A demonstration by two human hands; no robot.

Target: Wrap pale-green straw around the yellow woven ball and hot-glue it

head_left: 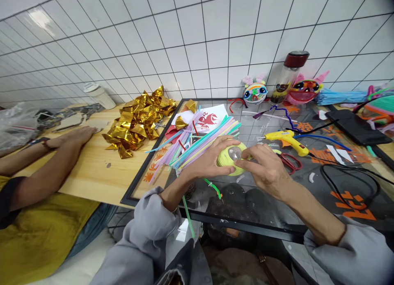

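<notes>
A clear ball wound with yellow pipe cleaner (223, 158) is in my left hand (209, 158), its fingers and thumb curled around the left side. A bare see-through patch shows on its top. My right hand (266, 168) is closed in a pinch against the ball's right side, on the yellow pipe cleaner (241, 168); the fingertips partly hide it. Red-handled scissors (291, 163) lie just beyond my right hand. A yellow hot glue gun (287, 140) rests behind them. Left of the ball spreads a pile of pastel pipe cleaners (166, 158).
Gold foil pieces (135, 121) are heaped on the wooden table at left, near another person's forearms (58, 153). Two decorated balls (255, 91) and a glass bottle (285, 80) stand by the tiled wall. A black cable (351, 182) and black phone-like object (358, 125) lie right.
</notes>
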